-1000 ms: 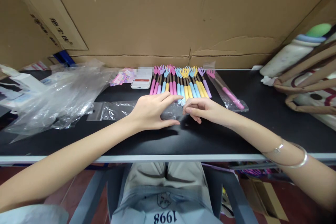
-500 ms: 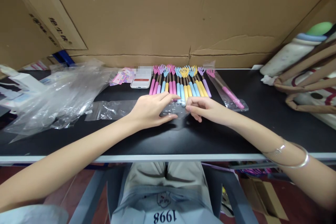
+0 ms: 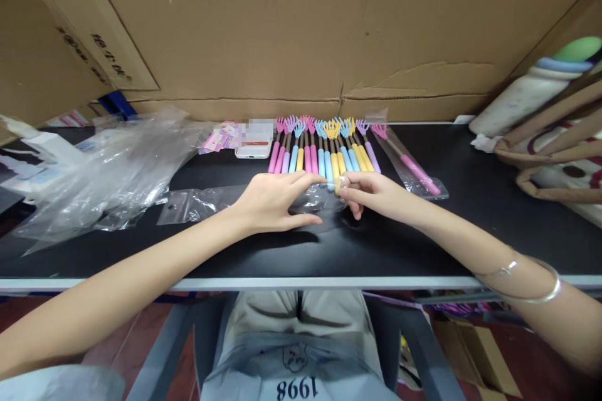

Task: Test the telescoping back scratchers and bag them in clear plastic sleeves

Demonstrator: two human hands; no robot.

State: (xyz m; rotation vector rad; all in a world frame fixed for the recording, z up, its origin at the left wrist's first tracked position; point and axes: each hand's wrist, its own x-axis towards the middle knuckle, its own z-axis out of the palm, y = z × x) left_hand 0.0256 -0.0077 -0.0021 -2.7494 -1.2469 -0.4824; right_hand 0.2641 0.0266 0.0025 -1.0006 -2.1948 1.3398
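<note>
A long clear plastic bag (image 3: 214,199) lies across the black tabletop under my hands. My left hand (image 3: 277,200) rests over it, thumb and fingers spread apart. My right hand (image 3: 364,191) pinches the bag's right end between thumb and fingertips. Just beyond my hands, several back scratchers (image 3: 324,150) lie in a row, with claw-shaped heads pointing away and pink, blue, yellow and purple handles. To the right, a pink back scratcher (image 3: 418,174) lies inside another clear bag.
A heap of clear bags (image 3: 126,169) lies at the left, near a white device (image 3: 51,156). Colourful cards (image 3: 220,138) and a phone (image 3: 254,149) sit at the back. A bottle (image 3: 522,97) and a brown-handled bag (image 3: 559,163) stand right. Cardboard (image 3: 301,25) walls the back.
Both hands and the clear bag have shifted slightly to the right. The bag's left end now sits a little lower. The row of back scratchers looks the same.
</note>
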